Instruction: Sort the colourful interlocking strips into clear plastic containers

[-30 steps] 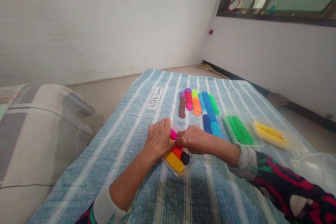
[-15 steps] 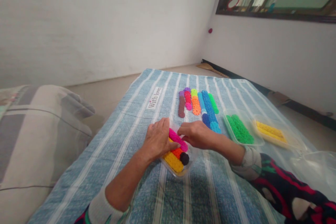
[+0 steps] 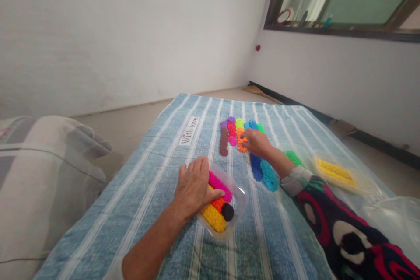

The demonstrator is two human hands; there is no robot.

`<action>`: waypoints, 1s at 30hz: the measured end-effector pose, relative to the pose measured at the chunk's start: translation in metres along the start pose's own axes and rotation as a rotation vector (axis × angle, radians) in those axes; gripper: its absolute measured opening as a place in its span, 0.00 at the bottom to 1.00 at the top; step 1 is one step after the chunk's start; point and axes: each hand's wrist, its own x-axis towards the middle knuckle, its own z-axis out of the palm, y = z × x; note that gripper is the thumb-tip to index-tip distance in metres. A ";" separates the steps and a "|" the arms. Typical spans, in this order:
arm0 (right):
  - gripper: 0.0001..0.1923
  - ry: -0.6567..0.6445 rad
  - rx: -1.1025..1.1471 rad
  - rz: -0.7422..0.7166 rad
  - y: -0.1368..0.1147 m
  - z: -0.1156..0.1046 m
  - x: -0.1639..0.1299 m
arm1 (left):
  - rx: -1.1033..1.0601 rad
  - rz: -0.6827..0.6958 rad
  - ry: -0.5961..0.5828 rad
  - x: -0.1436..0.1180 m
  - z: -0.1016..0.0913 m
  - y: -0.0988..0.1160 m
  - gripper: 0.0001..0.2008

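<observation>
A big striped blanket (image 3: 157, 170) lies flat. On it, a clear tray (image 3: 238, 197) already holds pink, red, yellow and black rolls. The left hand (image 3: 193, 188) rests open and flat on them. The right hand (image 3: 257, 142) reaches far to the row of rolls (image 3: 229, 133), fingers curling at an orange one. Many rolls are left outside.

a room in a home, by the look of it: a blue striped blanket (image 3: 197, 157) spread low over a bare floor (image 3: 131, 118), a grey cushion (image 3: 42, 170) beside it, plain white walls (image 3: 131, 30) meeting in a corner, and a dark-framed window (image 3: 341, 0) with small household items on its sill.
</observation>
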 end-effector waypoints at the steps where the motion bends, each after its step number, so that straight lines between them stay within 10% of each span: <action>1: 0.12 -0.031 -0.041 -0.020 -0.002 0.000 0.005 | 0.002 0.002 0.002 0.000 0.000 0.000 0.46; 30: 0.14 -0.157 -0.154 -0.162 -0.016 0.012 0.052 | 0.021 0.034 0.049 -0.001 0.006 -0.005 0.40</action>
